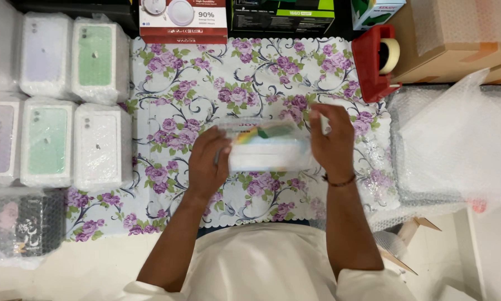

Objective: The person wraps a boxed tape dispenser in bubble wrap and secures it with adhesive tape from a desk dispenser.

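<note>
Both bare hands raised in front of the body, gripping from opposite sides

The left hand (207, 161) curls inward, palm facing right, fingers (223, 146) bent. The right hand (333, 142) stands opposite, palm facing left, its fingers (319, 114) hooked over the top, a dark band round the wrist. Both forearms are bare and angle in from short pale sleeves.

White cloth (206, 83) with purple flowers, red tape dispenser (370, 61), pale green and lilac wrapped boxes (47, 142).
</note>
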